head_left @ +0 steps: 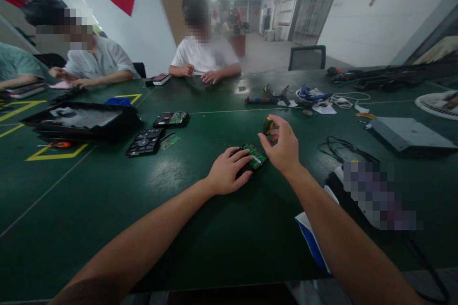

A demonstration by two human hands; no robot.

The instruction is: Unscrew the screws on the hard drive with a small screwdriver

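My left hand [228, 171] holds down a hard drive [256, 156] on the green table, its fingers across the top and its thumb along the near side. The drive's green circuit board faces up, partly hidden under those fingers. Just above the drive's right end is my right hand [285, 147], pinching the black-and-yellow handle of a screwdriver [267, 126]. The shaft and tip of the screwdriver cannot be made out. A few tiny dark bits, perhaps screws [224, 143], lie beyond the drive.
To the left are two more drives, [171, 119] and a loose circuit board [170, 140]. Black trays [82, 121] stand farther left. A metal box [411, 133], cables [343, 100] and a blue-white packet [313, 238] lie right. Co-workers [205, 57] sit across the table.
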